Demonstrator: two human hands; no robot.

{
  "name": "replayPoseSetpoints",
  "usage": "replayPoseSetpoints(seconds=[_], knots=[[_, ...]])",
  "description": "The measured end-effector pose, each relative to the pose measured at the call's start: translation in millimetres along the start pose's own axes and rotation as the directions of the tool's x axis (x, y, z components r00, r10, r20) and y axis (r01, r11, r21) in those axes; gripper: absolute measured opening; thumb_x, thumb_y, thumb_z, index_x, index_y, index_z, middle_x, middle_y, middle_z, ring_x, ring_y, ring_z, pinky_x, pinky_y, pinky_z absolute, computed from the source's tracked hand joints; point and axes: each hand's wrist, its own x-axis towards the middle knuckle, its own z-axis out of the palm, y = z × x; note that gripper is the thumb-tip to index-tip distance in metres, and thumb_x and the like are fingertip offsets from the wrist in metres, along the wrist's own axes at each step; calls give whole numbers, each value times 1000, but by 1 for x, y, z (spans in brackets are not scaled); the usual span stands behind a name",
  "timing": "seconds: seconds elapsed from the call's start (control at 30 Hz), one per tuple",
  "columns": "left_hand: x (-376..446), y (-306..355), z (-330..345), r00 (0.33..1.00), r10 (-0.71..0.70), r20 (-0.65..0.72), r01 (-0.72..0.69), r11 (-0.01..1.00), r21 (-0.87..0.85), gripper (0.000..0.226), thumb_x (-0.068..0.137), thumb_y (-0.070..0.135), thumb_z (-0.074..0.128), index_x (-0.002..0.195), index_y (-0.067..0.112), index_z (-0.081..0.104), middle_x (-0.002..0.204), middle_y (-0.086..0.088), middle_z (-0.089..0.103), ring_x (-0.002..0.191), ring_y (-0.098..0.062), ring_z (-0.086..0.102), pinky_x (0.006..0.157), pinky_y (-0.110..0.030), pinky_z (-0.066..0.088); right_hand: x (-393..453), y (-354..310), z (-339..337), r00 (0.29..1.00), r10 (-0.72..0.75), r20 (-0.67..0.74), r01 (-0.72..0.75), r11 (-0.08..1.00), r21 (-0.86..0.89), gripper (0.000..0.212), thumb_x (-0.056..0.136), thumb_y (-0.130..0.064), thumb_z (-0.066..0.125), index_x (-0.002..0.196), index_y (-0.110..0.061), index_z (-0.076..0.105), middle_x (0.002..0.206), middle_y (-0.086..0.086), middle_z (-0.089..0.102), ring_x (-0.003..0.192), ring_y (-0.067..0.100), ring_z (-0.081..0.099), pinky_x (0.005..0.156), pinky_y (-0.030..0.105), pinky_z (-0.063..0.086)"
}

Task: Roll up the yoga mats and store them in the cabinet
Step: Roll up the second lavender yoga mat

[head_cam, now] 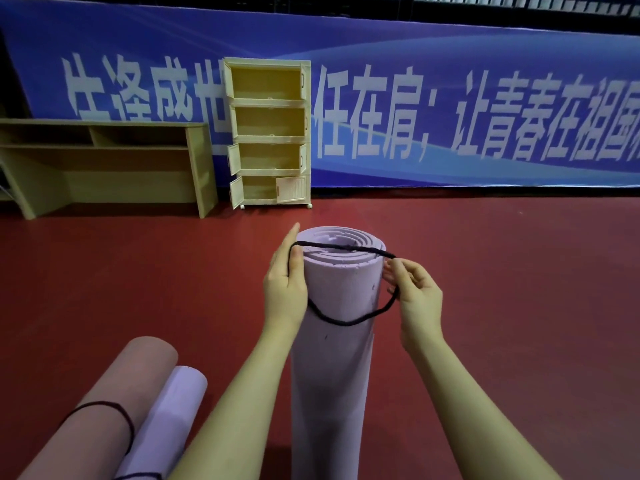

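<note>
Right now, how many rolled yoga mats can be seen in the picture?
3. An upright lilac mat stands at centre between the hands, a black cord looped around its top. A pink mat and a second lilac mat lie at lower left. More may lie outside the frame.

A rolled lilac mat (334,306) stands upright in front of the open cream cabinet (268,133), a black cord (341,322) looped loosely round its top, with pink (104,410) and lilac (166,420) rolls nearer, to the cabinet's left.

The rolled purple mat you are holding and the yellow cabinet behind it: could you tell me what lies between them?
Only bare red floor separates the upright purple mat from the yellow cabinet in the head view.
</note>
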Motion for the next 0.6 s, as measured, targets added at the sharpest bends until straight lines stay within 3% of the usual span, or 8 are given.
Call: replayPoseSetpoints(seconds=[0.17, 0.33, 0.5, 0.6], knots=[[4, -6, -9, 997, 50, -66, -44, 995, 86, 27, 101, 21, 46, 120, 23, 64, 112, 22, 62, 101, 16, 55, 84, -1, 36, 6, 3, 11, 991, -132, -9, 130, 986, -107, 16, 98, -21, 53, 82, -23, 53, 65, -2, 46, 61, 9, 39, 57, 25, 35], [14, -11, -21, 992, 5, -127, 5, 997, 81, 21, 101, 17, 45, 105, 25, 65, 99, 18, 65, 87, 9, 56, 78, -5, 39, 12, 2, 23, 971, -221, 87, 234, 953, -193, 16, 98, -15, 50, 84, -23, 49, 66, -6, 51, 57, 1, 44, 56, 16, 37], [22, -17, -34, 988, -67, -136, 71, 997, 30, 17, 101, 16, 45, 100, 17, 62, 88, 11, 67, 76, 11, 58, 71, -9, 41, 17, 4, 30, 978, -182, 100, 197, 967, -162, 14, 98, -15, 50, 85, -19, 49, 65, -3, 51, 53, 0, 39, 51, 16, 34], [28, -10, -32, 984, -111, -142, 113, 994, 9, 15, 101, 15, 42, 98, 14, 57, 78, 9, 65, 63, 11, 57, 61, -5, 40, 23, 1, 29, 971, -201, 131, 223, 957, -188, 16, 99, -14, 48, 84, -21, 46, 60, -18, 47, 56, 0, 39, 56, 18, 34]])
